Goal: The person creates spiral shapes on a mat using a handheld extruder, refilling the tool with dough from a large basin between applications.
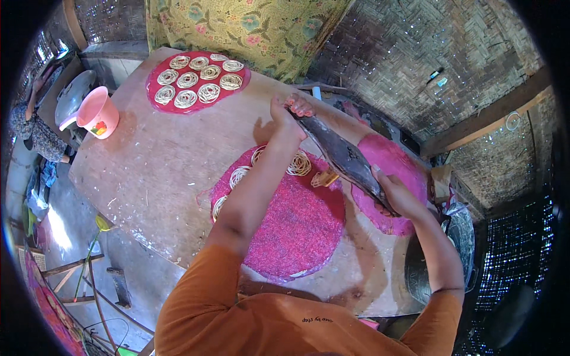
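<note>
A long dark wooden hand press [341, 151] is held aslant over the table. My left hand [291, 114] is closed round its far end and my right hand [395, 193] round its near end. From its underside juts a short yellowish spout [325, 177], with pale strands at its mouth. Below lies a round pink mesh mat [294, 228]. Coils of pale strands rest along its far and left edges, one coil [298, 164] near the spout. My left forearm covers part of this row.
Another round mat [155, 95] at the far left bears several strand coils. A bare pink mat [395, 172] lies at right, beside a dark basin [418, 276]. A pink dipper [101, 113] stands on the table's [148, 160] left. Another person [44, 133] is beyond the left edge.
</note>
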`<state>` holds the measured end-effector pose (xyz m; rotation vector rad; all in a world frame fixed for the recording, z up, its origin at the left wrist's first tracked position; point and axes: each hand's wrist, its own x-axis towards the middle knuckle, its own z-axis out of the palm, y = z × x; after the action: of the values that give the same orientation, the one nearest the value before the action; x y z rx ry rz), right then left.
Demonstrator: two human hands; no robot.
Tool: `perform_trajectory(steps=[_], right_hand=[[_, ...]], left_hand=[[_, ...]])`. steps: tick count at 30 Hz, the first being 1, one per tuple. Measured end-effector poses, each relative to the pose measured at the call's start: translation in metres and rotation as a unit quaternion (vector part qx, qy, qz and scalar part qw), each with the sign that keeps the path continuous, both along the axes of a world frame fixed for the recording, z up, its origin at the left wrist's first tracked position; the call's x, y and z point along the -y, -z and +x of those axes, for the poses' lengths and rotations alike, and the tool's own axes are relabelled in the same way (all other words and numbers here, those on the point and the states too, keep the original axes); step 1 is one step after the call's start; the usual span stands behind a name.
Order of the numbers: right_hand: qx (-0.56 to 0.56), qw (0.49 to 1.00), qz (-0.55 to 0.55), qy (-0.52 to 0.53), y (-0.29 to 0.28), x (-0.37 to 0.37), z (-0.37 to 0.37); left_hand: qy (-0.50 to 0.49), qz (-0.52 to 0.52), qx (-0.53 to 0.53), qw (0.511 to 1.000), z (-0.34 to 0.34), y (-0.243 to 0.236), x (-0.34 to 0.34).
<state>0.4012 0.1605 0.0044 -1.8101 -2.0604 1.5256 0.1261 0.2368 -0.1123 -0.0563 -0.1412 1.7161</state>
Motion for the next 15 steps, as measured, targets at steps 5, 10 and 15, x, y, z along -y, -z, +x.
perform_trajectory(steps=[5,10,15], right_hand=[[0.048,0.996,0.068,0.007,-0.024,0.005,-0.002],[0.046,0.992,0.116,0.005,-0.006,-0.007,-0.007],[-0.004,0.996,0.090,0.026,0.017,-0.004,-0.007]], left_hand=[[0.004,-0.003,0.033,0.999,0.011,0.004,-0.004],[0.003,0.034,0.029,0.999,-0.002,0.002,-0.018],[-0.011,0.007,-0.020,1.000,-0.012,-0.003,0.002]])
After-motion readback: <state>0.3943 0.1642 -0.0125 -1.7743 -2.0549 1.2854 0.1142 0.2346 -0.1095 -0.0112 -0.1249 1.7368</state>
